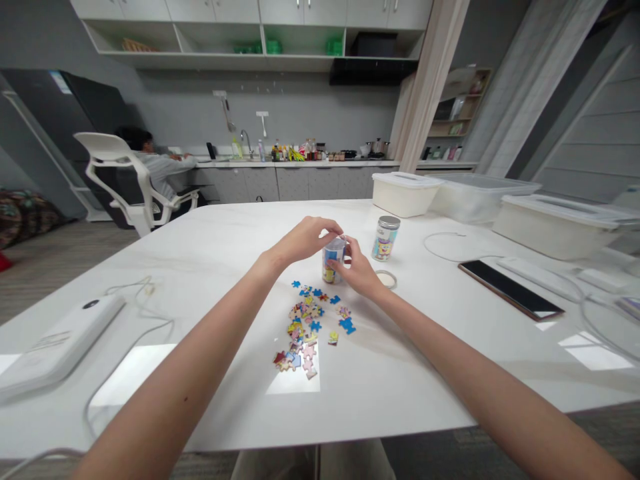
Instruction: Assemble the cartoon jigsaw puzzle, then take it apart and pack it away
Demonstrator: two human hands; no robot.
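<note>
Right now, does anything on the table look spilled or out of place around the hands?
Yes: jigsaw pieces lie scattered in a loose spread on the white table, just below the can held by the left hand and right hand. A thin loose ring lies beside the right hand.

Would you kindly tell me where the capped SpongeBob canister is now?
In the head view, the capped SpongeBob canister stands on the white table, right of the person's right hand, just behind a thin ring.

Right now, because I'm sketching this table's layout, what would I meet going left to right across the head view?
White corded device → left hand → blue-labelled can → right hand → SpongeBob canister → black phone
</note>
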